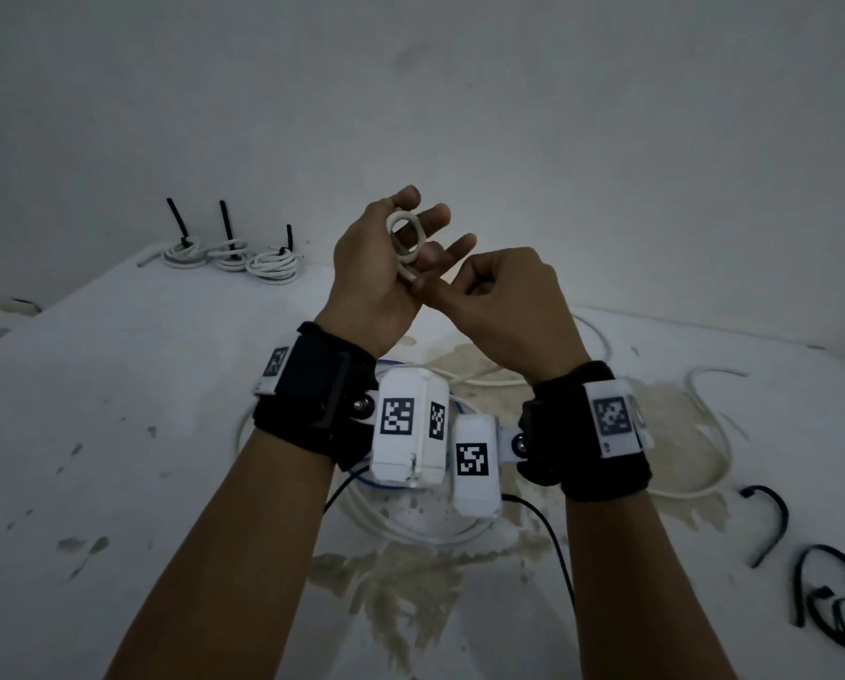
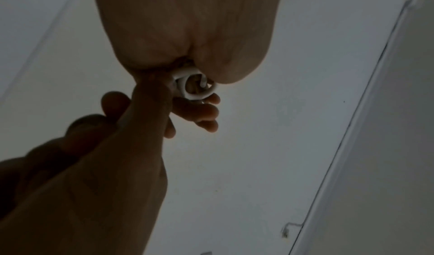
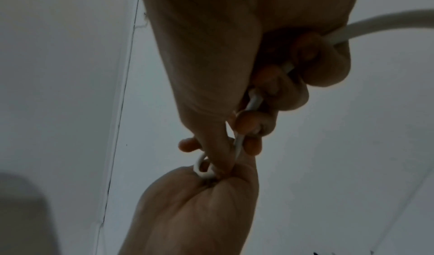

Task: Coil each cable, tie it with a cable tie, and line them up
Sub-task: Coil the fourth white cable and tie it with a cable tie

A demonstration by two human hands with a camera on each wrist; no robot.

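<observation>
cable: white cable [image 1: 403, 240], first small loops, held up at centre frame above the surface [image 1: 116, 409]; the rest trails down under the wrists and loops across the surface at lower centre and right
left hand: left hand [image 1: 386, 267] grips the small coil, thumb and fingers around it, outer fingers spread; in the left wrist view the loop [image 2: 196, 86] sits at the fingertips
right hand: right hand [image 1: 504, 306] is curled tight on the cable just beside the coil; in the right wrist view the cable [image 3: 254, 101] runs through the fingers and out at upper right
step: coiling, early; most of the length looks unwound
next: feed more cable with the right hand, lay each turn over the left-hand loops, keep the turns even, then fetch a tie
done coils: three tied coils [image 1: 229, 257] in a row, upper left of frame, black tie tails standing up
cable ties: loose black cable ties [image 1: 813, 571], lower right on the surface
surface: white, with a tan stain at centre
</observation>
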